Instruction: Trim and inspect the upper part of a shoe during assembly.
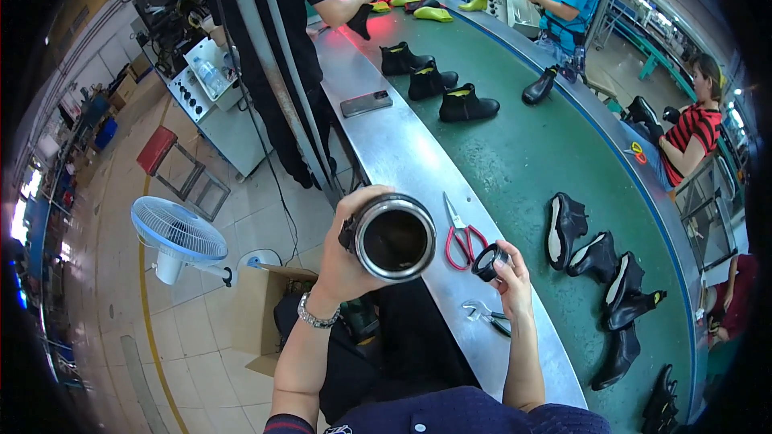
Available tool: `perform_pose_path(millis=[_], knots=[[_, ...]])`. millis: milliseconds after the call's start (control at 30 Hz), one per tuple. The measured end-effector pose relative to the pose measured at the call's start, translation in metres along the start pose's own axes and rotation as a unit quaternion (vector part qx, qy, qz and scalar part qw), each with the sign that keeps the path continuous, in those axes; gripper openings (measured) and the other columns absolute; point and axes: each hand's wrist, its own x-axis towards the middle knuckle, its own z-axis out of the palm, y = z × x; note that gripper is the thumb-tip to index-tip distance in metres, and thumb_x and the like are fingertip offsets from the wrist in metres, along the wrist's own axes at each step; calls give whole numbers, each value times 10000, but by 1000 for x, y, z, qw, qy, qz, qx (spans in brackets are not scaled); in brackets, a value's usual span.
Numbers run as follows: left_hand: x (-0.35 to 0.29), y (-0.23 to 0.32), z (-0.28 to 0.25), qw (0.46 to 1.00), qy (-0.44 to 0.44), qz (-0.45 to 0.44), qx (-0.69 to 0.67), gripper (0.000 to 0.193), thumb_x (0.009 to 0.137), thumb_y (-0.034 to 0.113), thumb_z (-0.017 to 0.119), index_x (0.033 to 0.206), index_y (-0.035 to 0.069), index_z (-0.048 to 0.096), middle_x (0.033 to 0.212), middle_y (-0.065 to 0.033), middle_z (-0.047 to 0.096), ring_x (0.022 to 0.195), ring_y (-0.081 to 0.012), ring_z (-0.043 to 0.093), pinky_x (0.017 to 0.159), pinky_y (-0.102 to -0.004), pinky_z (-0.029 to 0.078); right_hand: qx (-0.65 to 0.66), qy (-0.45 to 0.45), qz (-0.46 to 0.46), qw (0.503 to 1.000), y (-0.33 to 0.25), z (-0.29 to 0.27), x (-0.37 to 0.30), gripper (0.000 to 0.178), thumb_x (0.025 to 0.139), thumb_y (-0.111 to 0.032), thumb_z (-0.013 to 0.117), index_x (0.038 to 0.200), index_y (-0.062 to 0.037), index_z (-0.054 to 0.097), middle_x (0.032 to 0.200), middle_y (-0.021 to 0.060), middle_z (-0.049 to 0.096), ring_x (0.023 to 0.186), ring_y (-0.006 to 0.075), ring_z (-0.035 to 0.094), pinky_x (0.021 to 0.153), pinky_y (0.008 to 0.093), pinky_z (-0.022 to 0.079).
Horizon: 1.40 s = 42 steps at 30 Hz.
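Note:
My left hand [344, 255], with a metal bracelet at its wrist, is wrapped round a dark wide-mouthed flask [396, 239]. The flask has a steel rim and no lid on it, and its mouth faces up toward me; the inside is dark. In my right hand [515, 280] a round black cap [487, 262] is pinched between thumb and fingers, apart from the flask. Between the two hands, red-handled scissors [460, 235] lie on the metal ledge [406, 143]. Nearer to me on the same ledge are pliers [482, 313], partly by my right forearm.
Black boots [469, 104] and shoes [567, 229] stand on the green belt [515, 161]. A phone [366, 104] lies on the ledge. At left are a fan [178, 231], a stool [173, 162] and a cardboard box [259, 313]. Metal posts [277, 64] rise beside a co-worker; others work across the belt.

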Motion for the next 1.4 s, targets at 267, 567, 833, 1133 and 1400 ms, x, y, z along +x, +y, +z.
perform_pose_path(millis=[267, 567, 833, 1133, 1400], knots=[[-1, 5, 4, 999, -46, 4, -28, 857, 594, 166, 902, 1312, 46, 450, 1299, -146, 537, 1224, -290, 510, 1039, -389, 393, -16, 18, 32, 999, -2, 2, -8, 444, 885, -126, 637, 1311, -109, 512, 929, -31, 566, 794, 39, 584, 630, 200, 507], [30, 17, -7, 995, -56, 75, -35, 802, 657, 217, 860, 1319, 24, 449, 1318, -174, 539, 1223, -318, 504, 1038, -407, 383, -23, -33, 31, 999, 3, 0, 3, 463, 899, -118, 615, 1339, -77, 473, 992, 3, 602, 870, 64, 582, 772, 223, 503], [48, 67, -36, 977, -12, 190, 95, 610, 778, 204, 739, 1281, -11, 469, 1229, -236, 583, 1155, -370, 552, 1027, -470, 403, -45, -54, 64, 995, 7, 18, -4, 459, 867, -89, 638, 1307, -99, 508, 1046, -25, 567, 819, 19, 531, 604, 159, 368], [61, 124, -33, 914, 119, 267, 281, 321, 877, 113, 656, 1090, 87, 418, 998, -221, 668, 944, -334, 655, 937, -505, 505, -118, -41, 32, 992, 1, 22, -2, 517, 821, -159, 694, 1307, -110, 526, 1102, -1, 584, 865, 60, 576, 658, 193, 443], [64, 150, -45, 895, 121, 274, 330, 327, 895, 162, 626, 1111, 109, 386, 1021, -232, 660, 933, -341, 654, 922, -535, 508, -113, -60, 17, 992, -2, 36, -4, 523, 810, -143, 700, 1304, -111, 532, 1120, 18, 575, 885, 79, 582, 712, 228, 482]])
